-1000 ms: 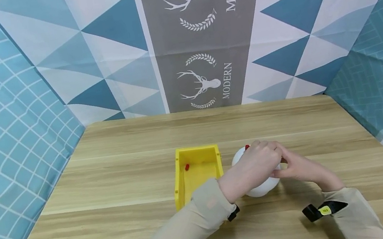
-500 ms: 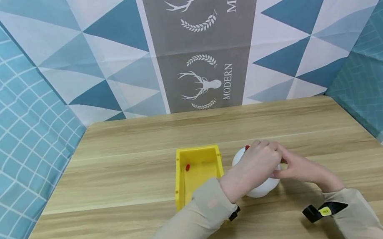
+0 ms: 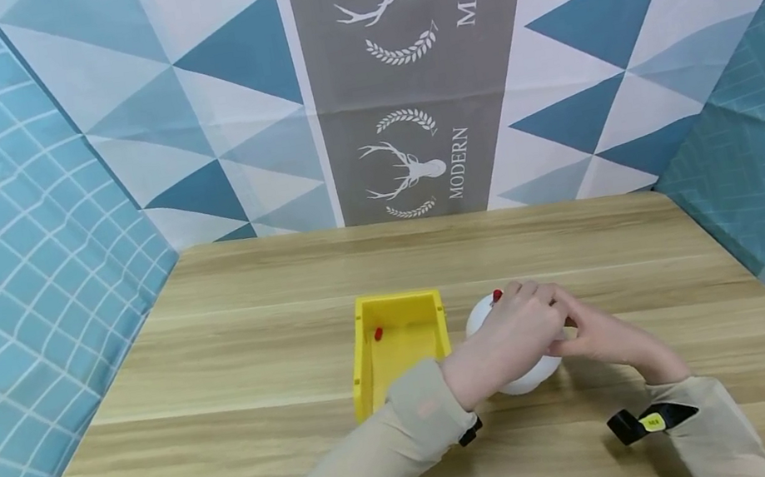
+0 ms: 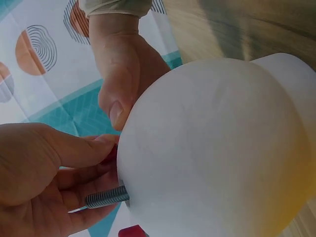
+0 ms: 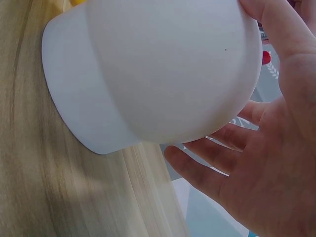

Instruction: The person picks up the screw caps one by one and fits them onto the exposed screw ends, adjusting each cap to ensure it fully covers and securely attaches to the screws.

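A white dome-shaped piece (image 3: 527, 377) with a narrower collar rests on the wooden table. My left hand (image 3: 508, 335) reaches over its top, and in the left wrist view its thumb and fingers pinch a small red cap (image 4: 109, 155), partly hidden, against the dome. Beside that, a bare threaded bolt (image 4: 106, 197) sticks out of the dome. Another red cap (image 3: 497, 296) shows at the dome's far edge. My right hand (image 5: 266, 148) holds the dome from the right side, thumb on one side and spread fingers on the other.
Left of the dome stands a yellow bin (image 3: 358, 394) with a small red piece (image 3: 379, 333) inside, its near end hidden by my left arm. Patterned cloth walls (image 3: 393, 76) border the table (image 3: 259, 360) at the back and sides.
The head view has shifted very slightly. Both hands stay in almost the same place on the white dome, with a little more of the far red cap showing now.
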Motion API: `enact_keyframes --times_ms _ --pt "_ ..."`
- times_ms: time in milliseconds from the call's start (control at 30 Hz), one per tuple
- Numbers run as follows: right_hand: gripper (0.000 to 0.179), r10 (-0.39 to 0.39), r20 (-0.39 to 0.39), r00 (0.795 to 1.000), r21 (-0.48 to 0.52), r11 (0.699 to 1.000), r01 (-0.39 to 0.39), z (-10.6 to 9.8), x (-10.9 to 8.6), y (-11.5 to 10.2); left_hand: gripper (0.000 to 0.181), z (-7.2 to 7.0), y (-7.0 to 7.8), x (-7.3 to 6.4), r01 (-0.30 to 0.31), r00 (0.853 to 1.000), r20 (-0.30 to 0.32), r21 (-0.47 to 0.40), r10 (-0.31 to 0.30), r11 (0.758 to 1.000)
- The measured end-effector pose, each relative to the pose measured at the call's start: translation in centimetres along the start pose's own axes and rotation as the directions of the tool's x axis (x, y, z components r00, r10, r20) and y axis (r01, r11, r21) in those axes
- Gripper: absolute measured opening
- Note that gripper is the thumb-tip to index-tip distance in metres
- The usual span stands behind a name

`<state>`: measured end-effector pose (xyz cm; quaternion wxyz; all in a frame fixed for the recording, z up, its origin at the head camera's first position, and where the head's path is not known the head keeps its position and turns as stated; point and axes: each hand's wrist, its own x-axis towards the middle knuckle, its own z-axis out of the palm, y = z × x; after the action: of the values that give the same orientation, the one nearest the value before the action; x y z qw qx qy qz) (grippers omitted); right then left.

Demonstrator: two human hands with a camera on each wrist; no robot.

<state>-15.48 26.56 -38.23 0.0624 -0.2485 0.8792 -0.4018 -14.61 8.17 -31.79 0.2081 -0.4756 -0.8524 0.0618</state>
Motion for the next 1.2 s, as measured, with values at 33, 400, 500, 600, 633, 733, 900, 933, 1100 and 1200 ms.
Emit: enact_keyframes --times_ms 33,400,500,600,633,733,900,933,1100,1200 --pt "0.068 -0.001 -0.001 1.000 0.001 1.000 0.001 0.0 0.0 0.0 0.021 0.0 0.0 0.0 0.009 1.000 0.008 -0.003 -0.009 1.000" --pt "0.071 0.025 0.022 0.999 0.055 0.998 -0.026 0.1 0.0 -0.3 0.028 -1.1 -1.4 -0.9 0.076 0.993 0.100 -0.130 -0.063 0.989" --pt "0.072 0.027 0.020 0.999 0.057 0.998 -0.028 0.1 0.1 -0.2 0.030 -1.5 -1.8 -1.4 0.099 0.990 0.114 -0.121 -0.085 0.988" --pt "0.073 0.032 0.015 0.999 0.048 0.998 -0.033 0.2 0.2 -0.3 0.030 -1.7 -2.4 -2.1 0.114 0.988 0.117 -0.108 -0.101 0.988" --pt "0.073 0.035 0.014 0.999 0.048 0.998 -0.036 0.2 0.2 -0.3 0.029 -1.8 -2.7 -2.3 0.123 0.987 0.118 -0.110 -0.110 0.986" --pt "0.074 0.049 0.011 0.999 0.043 0.998 -0.050 0.3 0.2 -0.3 0.025 -2.0 -3.6 -3.0 0.154 0.983 0.114 -0.103 -0.143 0.983" --pt "0.074 0.096 0.007 0.995 0.047 0.994 -0.096 0.2 0.2 -0.5 0.018 -2.1 -5.2 -4.0 0.218 0.975 0.058 -0.097 -0.213 0.971" --pt "0.074 0.104 0.008 0.995 0.049 0.993 -0.104 0.2 0.2 -0.5 0.017 -2.0 -5.5 -4.2 0.229 0.973 0.045 -0.104 -0.225 0.968" --pt "0.075 0.124 0.012 0.992 0.054 0.991 -0.125 0.2 0.2 -0.7 0.010 -1.7 -6.6 -5.0 0.290 0.957 0.052 -0.146 -0.285 0.946" --pt "0.075 0.121 0.007 0.993 0.049 0.991 -0.121 0.2 0.2 -0.7 0.009 -1.5 -7.2 -5.5 0.342 0.939 0.085 -0.122 -0.333 0.932"
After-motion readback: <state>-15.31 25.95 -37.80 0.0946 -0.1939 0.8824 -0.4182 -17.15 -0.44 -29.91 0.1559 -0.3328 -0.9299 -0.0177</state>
